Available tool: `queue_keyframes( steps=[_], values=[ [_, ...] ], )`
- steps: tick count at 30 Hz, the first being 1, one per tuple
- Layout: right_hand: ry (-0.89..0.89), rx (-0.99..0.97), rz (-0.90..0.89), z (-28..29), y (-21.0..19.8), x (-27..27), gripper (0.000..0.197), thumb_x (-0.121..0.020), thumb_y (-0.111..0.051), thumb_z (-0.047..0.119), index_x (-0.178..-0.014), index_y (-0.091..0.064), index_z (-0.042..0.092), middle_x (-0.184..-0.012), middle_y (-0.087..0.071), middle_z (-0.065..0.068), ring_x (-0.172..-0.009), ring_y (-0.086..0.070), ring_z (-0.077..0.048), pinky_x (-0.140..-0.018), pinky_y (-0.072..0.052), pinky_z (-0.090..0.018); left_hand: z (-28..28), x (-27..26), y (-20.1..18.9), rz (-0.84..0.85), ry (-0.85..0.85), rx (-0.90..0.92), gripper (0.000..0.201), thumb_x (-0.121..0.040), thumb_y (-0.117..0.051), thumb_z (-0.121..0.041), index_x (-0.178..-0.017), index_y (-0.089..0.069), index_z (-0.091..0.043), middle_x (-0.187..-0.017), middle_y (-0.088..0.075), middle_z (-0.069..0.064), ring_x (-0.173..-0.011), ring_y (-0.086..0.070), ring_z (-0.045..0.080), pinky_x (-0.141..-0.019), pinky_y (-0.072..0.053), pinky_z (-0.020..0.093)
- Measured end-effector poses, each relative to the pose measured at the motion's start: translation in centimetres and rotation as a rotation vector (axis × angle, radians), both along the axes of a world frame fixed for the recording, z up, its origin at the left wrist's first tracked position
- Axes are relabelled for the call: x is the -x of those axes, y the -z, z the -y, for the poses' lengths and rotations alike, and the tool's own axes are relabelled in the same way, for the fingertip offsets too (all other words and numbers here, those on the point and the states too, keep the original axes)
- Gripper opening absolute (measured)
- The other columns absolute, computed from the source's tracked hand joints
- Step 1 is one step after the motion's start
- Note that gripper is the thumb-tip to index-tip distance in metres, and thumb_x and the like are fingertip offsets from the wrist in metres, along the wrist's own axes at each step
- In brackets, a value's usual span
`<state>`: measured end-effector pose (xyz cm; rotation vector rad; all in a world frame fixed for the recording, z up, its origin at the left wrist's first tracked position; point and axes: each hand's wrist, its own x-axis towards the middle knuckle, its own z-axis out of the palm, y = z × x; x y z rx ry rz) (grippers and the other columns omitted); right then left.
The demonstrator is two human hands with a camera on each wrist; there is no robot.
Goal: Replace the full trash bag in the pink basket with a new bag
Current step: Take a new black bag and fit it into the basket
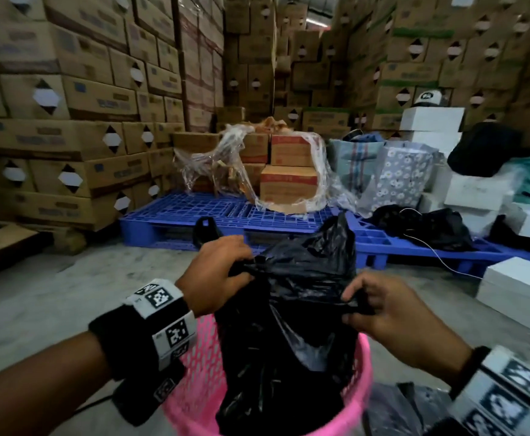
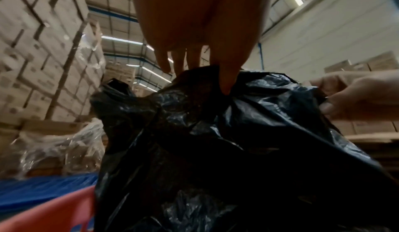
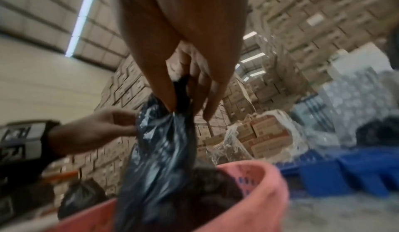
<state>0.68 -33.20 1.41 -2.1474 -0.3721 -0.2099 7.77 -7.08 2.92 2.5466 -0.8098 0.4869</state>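
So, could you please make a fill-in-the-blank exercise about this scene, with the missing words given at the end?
1. Both hands, the left hand and the right hand, grip the top of a ____ bag.
2. The bag's lower part sits inside a ____ basket.
3. Beyond the basket, wrapped boxes stand on a ____ pallet.
4. The walls around are stacks of cardboard ____.

Missing words: black; pink; blue; boxes
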Motion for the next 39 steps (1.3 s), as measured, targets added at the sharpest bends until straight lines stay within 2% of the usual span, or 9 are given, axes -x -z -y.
queue_keyframes(
  steps=[4,8,13,18,21,24,28,33,39],
  values=[
    [0.093,0.408,-0.009,1.6,-1.1,-0.7,0.027,-0.071,-0.076,0.034,-0.092,-0.062,0.026,-0.102,-0.06,0.003,-0.092,-0.057,-0.013,-0.083,-0.051,-0.036,-0.3,0.4,1.3,0.123,0.125,-0.255,0.022,-0.081,-0.045,-0.029,-0.083,-0.062,-0.014,-0.078,-0.069,0.008,-0.073,-0.064,0.029,-0.057,-0.045,0.033],
    [-0.035,0.522,0.222,-1.4,-3.2,-1.1,0.051,-0.07,-0.074,0.041,-0.113,-0.051,0.028,-0.116,-0.053,0.005,-0.105,-0.048,-0.013,-0.089,-0.045,-0.034,-0.8,1.6,2.6,0.136,0.134,-0.312,0.026,-0.086,-0.041,-0.032,-0.089,-0.059,-0.014,-0.086,-0.065,0.009,-0.08,-0.059,0.032,-0.06,-0.041,0.037],
    [-0.191,0.641,0.128,-6.3,-0.8,-2.6,0.03,-0.076,-0.07,0.026,-0.102,-0.056,0.021,-0.103,-0.063,-0.002,-0.094,-0.058,-0.022,-0.076,-0.049,-0.037,-1.6,2.1,3.0,0.131,0.193,-0.255,0.029,-0.084,-0.041,-0.039,-0.09,-0.057,-0.016,-0.087,-0.064,0.007,-0.081,-0.059,0.028,-0.06,-0.039,0.034],
    [-0.225,0.645,0.088,-7.3,-0.8,-3.1,0.078,-0.076,-0.072,0.026,-0.14,-0.027,0.023,-0.138,-0.041,-0.004,-0.123,-0.04,-0.021,-0.103,-0.038,-0.039,-3.0,2.6,2.9,0.134,0.301,-0.204,0.016,-0.082,-0.048,-0.037,-0.089,-0.056,-0.025,-0.084,-0.063,-0.001,-0.074,-0.053,0.012,-0.057,-0.036,0.027],
    [-0.279,0.57,0.063,-7.7,-1.0,-3.5,0.037,-0.077,-0.07,0.016,-0.112,-0.058,0.016,-0.112,-0.064,-0.008,-0.099,-0.058,-0.021,-0.087,-0.049,-0.041,-3.6,2.7,2.9,0.13,0.342,-0.193,0.013,-0.082,-0.052,-0.035,-0.09,-0.056,-0.025,-0.084,-0.062,-0.002,-0.074,-0.052,0.011,-0.058,-0.035,0.025],
    [-0.321,0.54,0.097,-7.8,-0.9,-3.6,0.007,-0.08,-0.065,0.014,-0.085,-0.063,0.009,-0.083,-0.067,-0.011,-0.071,-0.059,-0.019,-0.065,-0.047,-0.036,-4.0,2.7,3.1,0.123,0.366,-0.161,0.014,-0.082,-0.051,-0.036,-0.091,-0.054,-0.026,-0.084,-0.064,0.0,-0.075,-0.051,0.011,-0.059,-0.032,0.024],
    [-0.358,0.639,0.072,-7.1,-1.4,-3.2,0.005,-0.084,-0.063,0.02,-0.081,-0.064,0.015,-0.065,-0.058,0.006,-0.057,-0.051,-0.006,-0.052,-0.037,-0.02,-5.6,1.8,3.7,0.075,0.316,-0.274,0.018,-0.085,-0.049,-0.039,-0.091,-0.054,-0.022,-0.088,-0.064,0.002,-0.081,-0.055,0.018,-0.067,-0.03,0.024],
    [-0.397,0.834,0.043,-5.5,-1.2,-1.9,0.017,-0.086,-0.06,0.026,-0.082,-0.065,0.011,-0.075,-0.064,-0.007,-0.062,-0.05,-0.012,-0.052,-0.033,-0.016,-8.1,1.1,5.1,0.32,0.3,-0.508,0.018,-0.088,-0.046,-0.036,-0.083,-0.052,-0.019,-0.076,-0.064,0.0,-0.075,-0.058,0.019,-0.093,-0.032,0.029],
    [-0.397,0.972,-0.031,-4.0,-1.4,-0.1,0.015,-0.09,-0.053,0.022,-0.084,-0.064,0.014,-0.078,-0.062,0.001,-0.066,-0.049,-0.013,-0.057,-0.035,-0.019,-9.9,2.3,4.8,0.448,0.251,-0.644,0.015,-0.089,-0.039,-0.033,-0.079,-0.041,-0.021,-0.059,-0.061,-0.002,-0.055,-0.061,0.021,-0.083,-0.033,0.029]
  ],
)
